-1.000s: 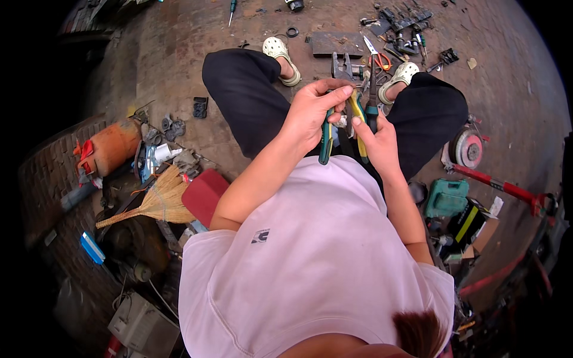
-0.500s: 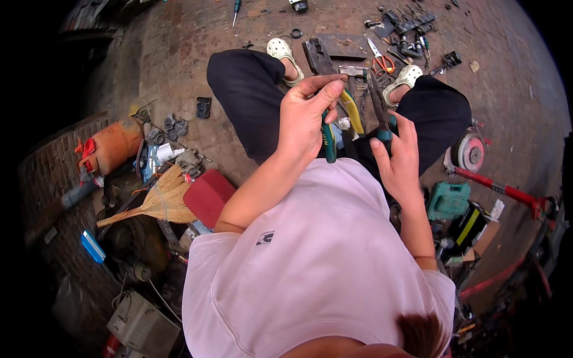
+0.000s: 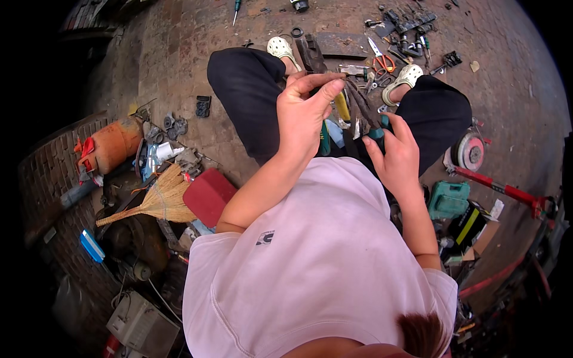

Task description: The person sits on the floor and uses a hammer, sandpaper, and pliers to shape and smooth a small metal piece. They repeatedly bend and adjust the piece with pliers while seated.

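Observation:
My left hand (image 3: 303, 113) is closed, thumb and forefinger pinching something small and dark at their tips. A green-handled tool (image 3: 324, 142) is tucked under its palm, its head hidden. Just right of those fingertips is a curved yellow piece (image 3: 342, 107); I cannot tell if it belongs to that tool. My right hand (image 3: 391, 149) is curled around a tool with teal handles (image 3: 375, 133) and long dark jaws, pointing up and left toward my left fingertips. Scissors or long-nose pliers, I cannot tell which. Both hands are above my lap.
Beyond my feet lie orange-handled scissors (image 3: 378, 52), a dark flat block (image 3: 341, 45) and several black parts (image 3: 412, 27). At left are an orange gas cylinder (image 3: 116, 145), a straw broom (image 3: 162, 197) and a red board (image 3: 209, 200). A green case (image 3: 449, 200) and red metal frame (image 3: 501, 188) stand right.
The teal-handled tool has swung from nearly upright to leaning left, closer to my left fingertips. My left hand has shifted slightly left, covering more of the green handle.

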{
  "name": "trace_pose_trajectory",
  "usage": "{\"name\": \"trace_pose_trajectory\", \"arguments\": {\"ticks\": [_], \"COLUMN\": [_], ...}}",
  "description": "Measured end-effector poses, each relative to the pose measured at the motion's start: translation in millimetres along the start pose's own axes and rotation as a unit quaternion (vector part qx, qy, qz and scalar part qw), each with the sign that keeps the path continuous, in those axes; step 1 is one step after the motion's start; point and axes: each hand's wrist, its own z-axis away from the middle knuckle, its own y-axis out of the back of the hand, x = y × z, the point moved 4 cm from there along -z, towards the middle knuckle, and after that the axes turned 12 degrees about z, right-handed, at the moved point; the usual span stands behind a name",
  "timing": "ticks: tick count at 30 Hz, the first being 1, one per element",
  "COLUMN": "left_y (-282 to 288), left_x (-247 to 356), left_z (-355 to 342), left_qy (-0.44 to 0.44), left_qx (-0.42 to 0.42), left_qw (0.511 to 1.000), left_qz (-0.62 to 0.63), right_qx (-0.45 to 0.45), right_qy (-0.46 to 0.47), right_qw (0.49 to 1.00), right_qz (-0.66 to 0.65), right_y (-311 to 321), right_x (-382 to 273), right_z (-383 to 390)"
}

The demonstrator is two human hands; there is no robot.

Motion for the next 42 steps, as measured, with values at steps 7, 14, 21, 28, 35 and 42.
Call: {"name": "trace_pose_trajectory", "arguments": {"ticks": [7,14,21,28,35,42], "left_y": [2,5,6,12,5,7], "left_x": [3,5,1,-17,-21,-36], "left_z": [0,-4,-4,1,4,10], "left_qy": [-0.045,-0.103,-0.074,0.043,0.106,0.203], "left_qx": [0.001,0.002,-0.044,-0.005,-0.031,-0.002], "left_qw": [0.995,0.977,0.983,0.998,0.994,0.977], "left_qz": [-0.091,-0.186,-0.162,-0.039,0.008,0.067], "right_qx": [0.014,0.022,-0.109,-0.071,-0.072,-0.041], "right_qy": [0.024,0.041,-0.135,-0.223,-0.286,-0.304], "right_qw": [0.999,0.997,0.928,0.774,0.662,0.655], "right_qz": [0.039,0.067,-0.33,-0.589,-0.69,-0.691], "right_y": [2,4,-26,-93,-108,-111], "right_x": [0,2,24,43,37,36], "right_z": [-3,-6,-3,-18,-18,-13]}}
